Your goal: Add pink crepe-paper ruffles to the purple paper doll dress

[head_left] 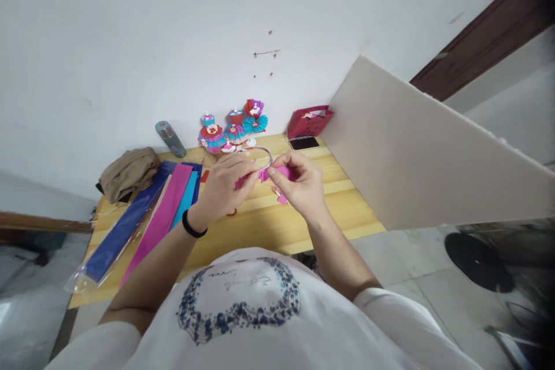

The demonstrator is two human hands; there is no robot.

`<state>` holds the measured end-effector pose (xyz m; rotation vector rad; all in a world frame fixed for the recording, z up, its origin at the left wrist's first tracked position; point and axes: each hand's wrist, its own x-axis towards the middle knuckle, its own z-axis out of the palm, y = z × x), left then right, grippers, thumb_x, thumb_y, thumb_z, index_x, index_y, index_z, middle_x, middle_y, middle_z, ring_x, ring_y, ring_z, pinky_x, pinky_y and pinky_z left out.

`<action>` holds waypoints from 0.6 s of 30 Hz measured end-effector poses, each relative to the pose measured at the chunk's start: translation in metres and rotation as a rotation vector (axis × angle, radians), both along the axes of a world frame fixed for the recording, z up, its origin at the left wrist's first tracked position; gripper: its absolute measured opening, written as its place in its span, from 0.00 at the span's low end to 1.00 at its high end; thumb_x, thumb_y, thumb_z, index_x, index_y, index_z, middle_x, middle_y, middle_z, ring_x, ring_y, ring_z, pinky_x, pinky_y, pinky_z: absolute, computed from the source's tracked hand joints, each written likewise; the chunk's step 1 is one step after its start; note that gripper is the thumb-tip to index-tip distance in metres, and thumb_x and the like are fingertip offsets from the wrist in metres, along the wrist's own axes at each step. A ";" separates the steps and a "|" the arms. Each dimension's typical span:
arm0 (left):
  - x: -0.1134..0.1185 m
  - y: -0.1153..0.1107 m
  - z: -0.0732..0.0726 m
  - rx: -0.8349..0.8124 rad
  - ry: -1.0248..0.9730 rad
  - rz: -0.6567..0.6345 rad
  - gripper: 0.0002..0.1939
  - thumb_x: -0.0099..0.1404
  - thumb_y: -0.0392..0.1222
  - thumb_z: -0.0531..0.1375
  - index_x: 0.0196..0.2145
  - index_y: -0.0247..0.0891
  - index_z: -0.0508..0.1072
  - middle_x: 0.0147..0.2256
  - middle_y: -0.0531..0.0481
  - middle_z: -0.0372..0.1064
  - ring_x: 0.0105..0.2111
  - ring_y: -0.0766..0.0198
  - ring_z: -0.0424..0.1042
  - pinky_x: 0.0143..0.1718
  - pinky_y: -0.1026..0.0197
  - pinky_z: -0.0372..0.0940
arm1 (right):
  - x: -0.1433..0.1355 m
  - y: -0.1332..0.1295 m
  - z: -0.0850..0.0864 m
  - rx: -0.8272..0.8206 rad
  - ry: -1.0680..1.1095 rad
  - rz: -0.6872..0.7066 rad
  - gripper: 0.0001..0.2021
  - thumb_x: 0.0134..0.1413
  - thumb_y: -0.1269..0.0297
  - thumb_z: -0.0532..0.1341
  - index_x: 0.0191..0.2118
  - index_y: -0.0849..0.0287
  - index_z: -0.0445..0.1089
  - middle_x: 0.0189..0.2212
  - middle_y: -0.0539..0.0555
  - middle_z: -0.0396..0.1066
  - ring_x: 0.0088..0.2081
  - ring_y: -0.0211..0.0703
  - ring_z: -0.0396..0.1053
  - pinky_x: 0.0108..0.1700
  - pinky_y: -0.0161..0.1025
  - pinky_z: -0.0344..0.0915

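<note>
In the head view my two hands meet over the table around a thin, pale hoop (269,154), whose near edge lies between them. My left hand (226,183), with a black band at the wrist, pinches gathered pink crepe paper (262,174) near the hoop. From the other side my right hand (302,182) grips the same pink paper between thumb and fingertips, close to the hoop's edge. Part of the paper is hidden inside both hands. Pink and white paper scraps (281,196) lie on the table beneath my right hand.
Decorated paper-dress figures (211,134) stand against the wall, near a grey bottle (170,139). Pink (167,205) and blue paper sheets (125,231) lie left, beside a brown cloth (130,172). A red bag (306,121) and phone (304,143) sit by the white partition (416,156).
</note>
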<state>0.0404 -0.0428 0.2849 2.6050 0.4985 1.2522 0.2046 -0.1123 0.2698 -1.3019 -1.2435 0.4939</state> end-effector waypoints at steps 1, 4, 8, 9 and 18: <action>0.001 0.000 0.000 0.005 -0.002 -0.004 0.05 0.69 0.34 0.59 0.34 0.37 0.74 0.32 0.49 0.75 0.33 0.64 0.74 0.37 0.63 0.69 | 0.002 0.000 0.000 0.003 0.003 0.001 0.08 0.51 0.62 0.65 0.27 0.57 0.69 0.22 0.47 0.67 0.24 0.36 0.61 0.28 0.36 0.58; 0.004 0.001 0.001 0.019 -0.004 -0.017 0.05 0.69 0.34 0.59 0.34 0.37 0.74 0.31 0.49 0.75 0.33 0.64 0.74 0.36 0.63 0.68 | 0.004 0.001 0.000 0.004 0.010 -0.001 0.08 0.51 0.62 0.65 0.26 0.57 0.67 0.22 0.47 0.65 0.24 0.36 0.60 0.28 0.36 0.57; 0.004 0.002 0.002 -0.013 0.011 -0.043 0.06 0.69 0.34 0.59 0.33 0.37 0.73 0.32 0.49 0.75 0.33 0.64 0.74 0.37 0.63 0.68 | 0.005 0.003 -0.001 -0.006 0.087 0.039 0.07 0.50 0.62 0.66 0.32 0.56 0.67 0.22 0.45 0.64 0.23 0.35 0.58 0.26 0.35 0.54; 0.003 0.003 0.002 -0.027 0.014 -0.058 0.06 0.69 0.34 0.59 0.33 0.37 0.74 0.32 0.49 0.75 0.33 0.64 0.74 0.38 0.62 0.68 | 0.005 0.004 -0.002 -0.019 0.123 0.084 0.08 0.50 0.62 0.66 0.36 0.55 0.68 0.22 0.45 0.63 0.23 0.35 0.58 0.26 0.35 0.55; -0.007 0.023 -0.009 -0.292 0.010 -0.310 0.10 0.71 0.41 0.58 0.35 0.38 0.77 0.32 0.47 0.77 0.37 0.62 0.74 0.43 0.58 0.68 | 0.007 0.013 -0.013 -0.165 0.342 0.325 0.10 0.48 0.59 0.67 0.32 0.58 0.69 0.19 0.43 0.60 0.19 0.31 0.53 0.23 0.32 0.51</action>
